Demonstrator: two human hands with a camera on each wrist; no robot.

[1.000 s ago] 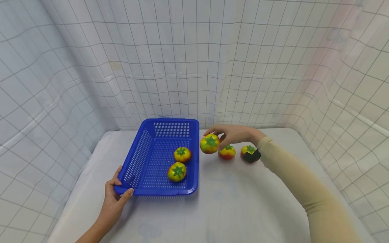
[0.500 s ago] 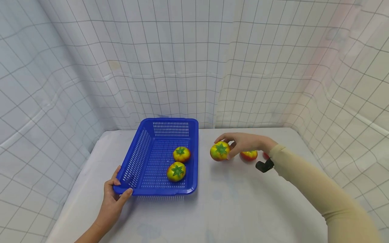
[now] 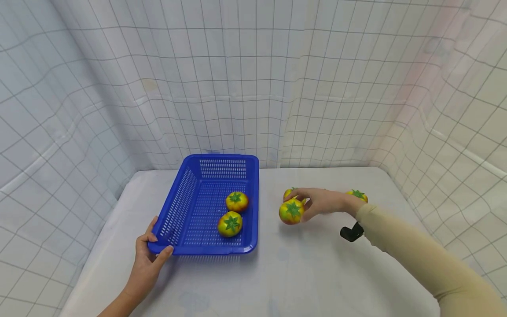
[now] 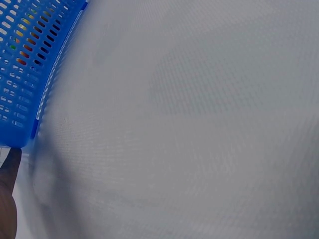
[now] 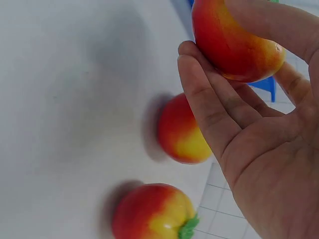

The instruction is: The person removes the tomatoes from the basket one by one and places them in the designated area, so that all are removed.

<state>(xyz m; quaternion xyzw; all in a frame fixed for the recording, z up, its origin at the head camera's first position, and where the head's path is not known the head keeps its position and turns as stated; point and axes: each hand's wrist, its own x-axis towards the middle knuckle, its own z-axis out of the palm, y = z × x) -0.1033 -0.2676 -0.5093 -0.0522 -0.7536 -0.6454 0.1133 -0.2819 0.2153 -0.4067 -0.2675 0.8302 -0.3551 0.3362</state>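
Observation:
My left hand (image 3: 146, 264) grips the near left corner of a blue plastic basket (image 3: 203, 250), with the thumb on its front rim. Two yellow-red toy tomatoes with green star-shaped tops lie inside: one tomato (image 3: 236, 202) behind, another tomato (image 3: 229, 224) in front. Right of the basket, my right hand (image 3: 322, 202) pinches a third toy tomato (image 3: 292, 212) between thumb and fingers. From the right wrist view, this held tomato (image 5: 234, 45) appears raised above the table. Two more lie on the cloth: the nearer tomato (image 5: 154, 211) and one partly behind my fingers (image 5: 212, 107).
A white cloth (image 3: 317, 273) covers the table. Grid-patterned white curtains (image 3: 253, 88) enclose its back and sides. A black device (image 3: 351, 232) hangs at my right wrist. In the head view, the loose tomatoes are partly hidden by my right hand and sleeve.
My right hand, holding its tomato throughout, has moved right and toward me, away from the basket's right side. Loose tomatoes show from behind it differently. My left hand and the basket stay in place.

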